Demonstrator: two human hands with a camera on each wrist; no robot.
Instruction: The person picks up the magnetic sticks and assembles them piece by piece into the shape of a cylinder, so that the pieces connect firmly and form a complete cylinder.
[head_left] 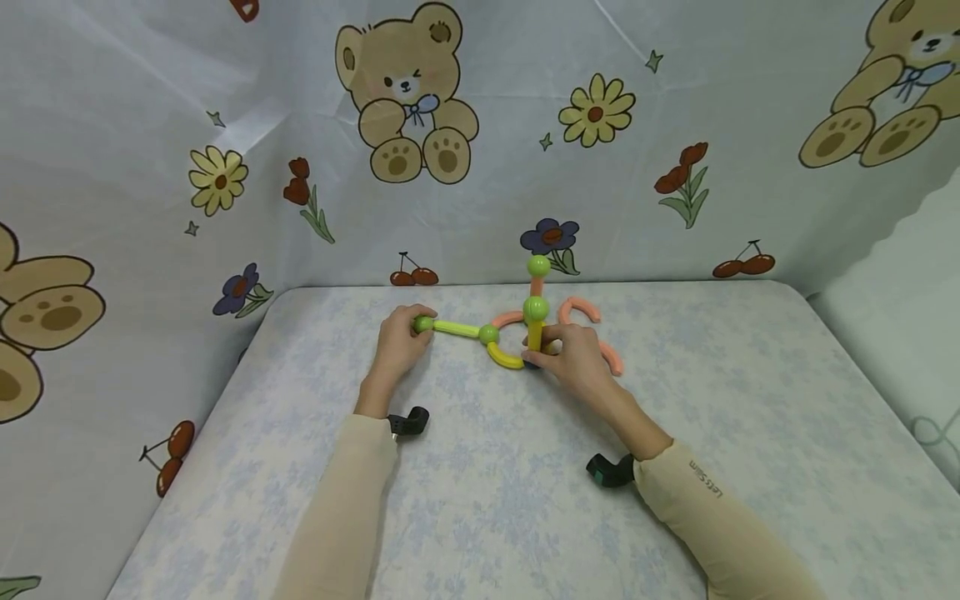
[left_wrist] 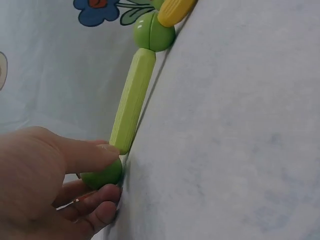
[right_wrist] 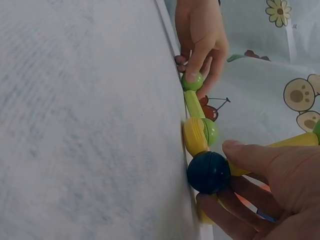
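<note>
My left hand [head_left: 397, 342] pinches a green plastic ball [head_left: 423, 323], my right hand [head_left: 576, 354] a dark-blue plastic ball [right_wrist: 209, 172]; sideways tugging could topple the upright yellow plastic rod [head_left: 535, 335].

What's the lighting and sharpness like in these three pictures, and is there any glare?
Head view: brightest, fairly evenly lit, with pale streaks on the patterned backdrop; left wrist view: dimmer, with small glints on the far green ball and a soft pattern on the table; right wrist view: also dim, the table's pattern smeary, the dark blue ball clearer.
</note>
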